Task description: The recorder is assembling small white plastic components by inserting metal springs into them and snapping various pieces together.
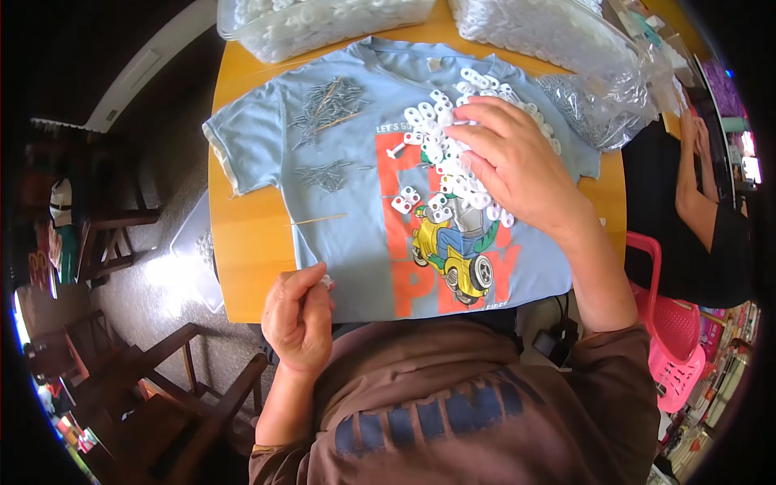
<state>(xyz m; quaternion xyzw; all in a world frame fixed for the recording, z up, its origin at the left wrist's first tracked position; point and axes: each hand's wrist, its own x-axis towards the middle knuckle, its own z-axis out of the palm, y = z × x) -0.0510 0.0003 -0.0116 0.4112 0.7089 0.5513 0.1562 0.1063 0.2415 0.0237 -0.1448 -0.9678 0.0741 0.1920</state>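
My left hand (299, 315) is at the near left edge of the table, its thumb and fingers pinched on a small white plastic piece (326, 281). Over a heap of white oval plastic pieces with holes (443, 145), my right hand (513, 158) reaches with fingers apart and bent, the tips at the pieces. Its palm hides part of the heap. A few such pieces (404, 200) lie loose near the heap. Beneath everything, a light blue printed T-shirt (347, 275) is spread out. Two piles of thin grey metal pieces (327, 109) rest on its left side, with thin wooden sticks (319, 219) around them.
Two clear tubs (323, 32) full of white pieces stand along the far edge of the wooden table (246, 267). A clear bag of metal pieces (602, 109) lies at far right. Another person's arms (699, 174) show beyond. A pink basket (671, 331) stands at right, wooden chairs (186, 372) at left.
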